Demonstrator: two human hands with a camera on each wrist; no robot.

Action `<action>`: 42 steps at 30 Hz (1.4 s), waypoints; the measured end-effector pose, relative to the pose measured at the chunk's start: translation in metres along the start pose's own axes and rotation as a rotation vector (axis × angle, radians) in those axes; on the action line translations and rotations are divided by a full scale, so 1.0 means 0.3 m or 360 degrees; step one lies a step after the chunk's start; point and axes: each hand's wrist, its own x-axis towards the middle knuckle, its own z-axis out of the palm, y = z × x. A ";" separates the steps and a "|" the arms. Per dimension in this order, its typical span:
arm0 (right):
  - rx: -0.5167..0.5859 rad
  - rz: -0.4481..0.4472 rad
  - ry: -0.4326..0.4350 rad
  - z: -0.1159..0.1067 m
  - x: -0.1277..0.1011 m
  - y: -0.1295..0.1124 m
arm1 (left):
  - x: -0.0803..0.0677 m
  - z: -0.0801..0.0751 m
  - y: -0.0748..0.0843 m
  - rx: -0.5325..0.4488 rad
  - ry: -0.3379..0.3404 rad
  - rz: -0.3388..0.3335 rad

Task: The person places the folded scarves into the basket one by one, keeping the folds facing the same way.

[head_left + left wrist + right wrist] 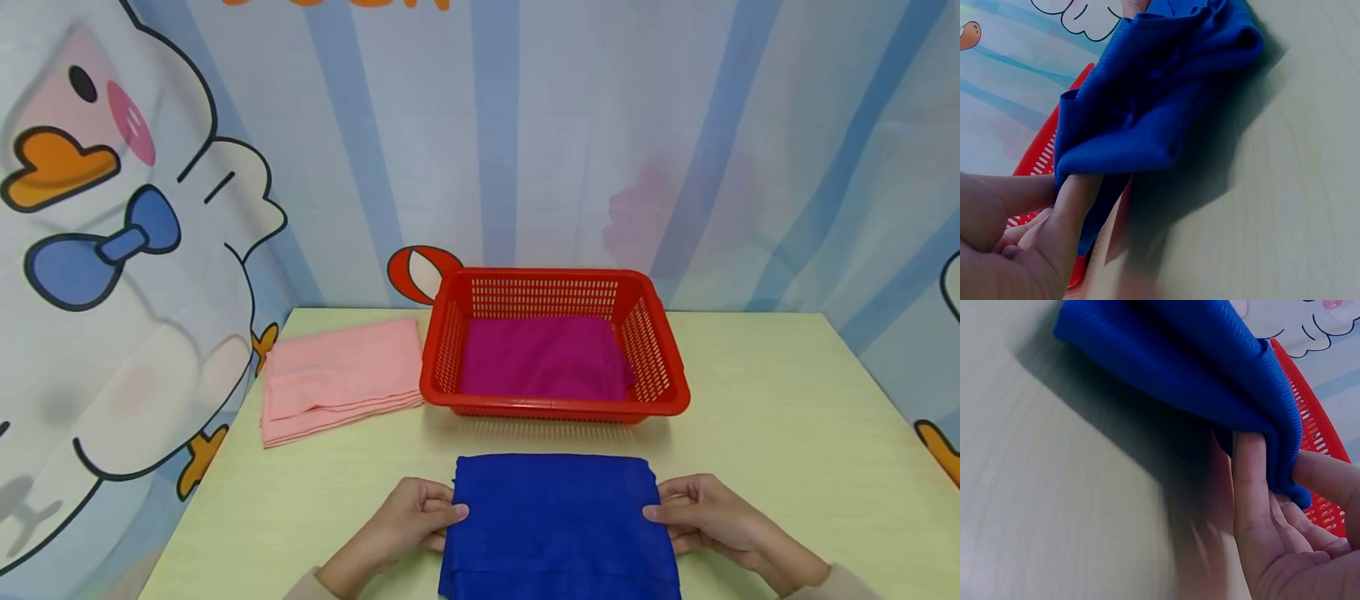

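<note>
A folded blue cloth (558,525) is held up by its two sides at the near edge of the head view. My left hand (412,518) pinches its left side, thumb on top and fingers underneath. On the opposite side my right hand (708,521) pinches it the same way. Both wrist views show the blue cloth (1129,119) raised off the table with a shadow below it, its layers sagging a little. Beyond it stands a red plastic basket (555,408), in which a folded magenta cloth (536,358) lies flat.
Left of the basket, a folded pink cloth (345,371) lies on the pale yellow table (772,400), close to the basket's wall. A printed cartoon backdrop (570,150) hangs behind the table and along its sides.
</note>
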 end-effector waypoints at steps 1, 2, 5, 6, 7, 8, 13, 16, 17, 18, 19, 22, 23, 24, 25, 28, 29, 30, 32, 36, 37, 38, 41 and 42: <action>-0.0001 0.0000 0.0001 0.000 -0.001 -0.001 | -0.001 0.000 0.001 -0.0001 -0.0001 -0.0001; -0.0001 0.0000 -0.0002 0.000 -0.001 -0.003 | -0.001 0.000 0.003 -0.0003 -0.0002 -0.0002; 0.0004 -0.0001 -0.0013 0.001 -0.004 -0.007 | -0.003 -0.001 0.008 -0.0005 -0.0004 -0.0008; 0.0005 -0.0001 -0.0016 0.001 -0.005 -0.009 | -0.004 -0.001 0.009 -0.0010 -0.0005 -0.0010; 0.0007 -0.0001 -0.0016 0.002 -0.006 -0.011 | -0.005 -0.002 0.010 -0.0015 -0.0006 -0.0012; 0.0006 -0.0001 -0.0018 0.002 -0.006 -0.012 | -0.005 -0.002 0.012 -0.0020 -0.0009 -0.0017; 0.0000 0.0000 -0.0014 0.005 -0.009 -0.020 | -0.009 -0.003 0.015 -0.0048 -0.0021 -0.0029; -0.0003 0.0000 -0.0019 0.006 -0.012 -0.023 | -0.010 -0.003 0.018 -0.0053 -0.0019 -0.0036; -0.0003 0.0000 -0.0022 0.006 -0.013 -0.024 | -0.011 -0.004 0.019 -0.0053 -0.0018 -0.0039; -0.0002 -0.0001 -0.0024 0.006 -0.014 -0.025 | -0.010 -0.004 0.020 -0.0053 -0.0017 -0.0042; -0.0002 -0.0001 -0.0025 0.006 -0.015 -0.027 | -0.011 -0.005 0.021 -0.0050 -0.0015 -0.0043; -0.0007 0.0001 -0.0022 0.007 -0.016 -0.031 | -0.011 -0.006 0.023 -0.0044 -0.0014 -0.0038; -0.0007 0.0001 -0.0020 0.008 -0.017 -0.032 | -0.011 -0.006 0.024 -0.0045 -0.0015 -0.0034; -0.0009 0.0002 -0.0018 0.008 -0.017 -0.034 | -0.012 -0.006 0.024 -0.0046 -0.0015 -0.0030; -0.0010 0.0003 -0.0017 0.008 -0.017 -0.035 | -0.012 -0.006 0.025 -0.0047 -0.0014 -0.0027; -0.0012 0.0004 -0.0017 0.009 -0.019 -0.037 | -0.014 -0.007 0.027 -0.0052 -0.0014 -0.0024; -0.0010 0.0003 -0.0020 0.009 -0.019 -0.038 | -0.015 -0.007 0.028 -0.0053 -0.0015 -0.0025; -0.0009 0.0002 -0.0022 0.010 -0.020 -0.039 | -0.015 -0.008 0.030 -0.0052 -0.0018 -0.0025; -0.0011 -0.0001 -0.0024 0.010 -0.021 -0.042 | -0.017 -0.009 0.032 -0.0051 -0.0026 -0.0025; -0.0014 -0.0009 -0.0028 0.010 -0.025 -0.048 | -0.018 -0.012 0.039 -0.0053 -0.0037 -0.0031; -0.0014 -0.0014 -0.0034 0.011 -0.026 -0.049 | -0.018 -0.013 0.041 -0.0055 -0.0039 -0.0034; -0.0015 -0.0018 -0.0037 0.011 -0.027 -0.051 | -0.019 -0.013 0.042 -0.0057 -0.0041 -0.0036; -0.0015 -0.0029 -0.0048 0.013 -0.032 -0.057 | -0.019 -0.013 0.047 -0.0065 -0.0049 -0.0036; -0.0017 -0.0032 -0.0049 0.013 -0.033 -0.059 | -0.019 -0.013 0.049 -0.0068 -0.0054 -0.0032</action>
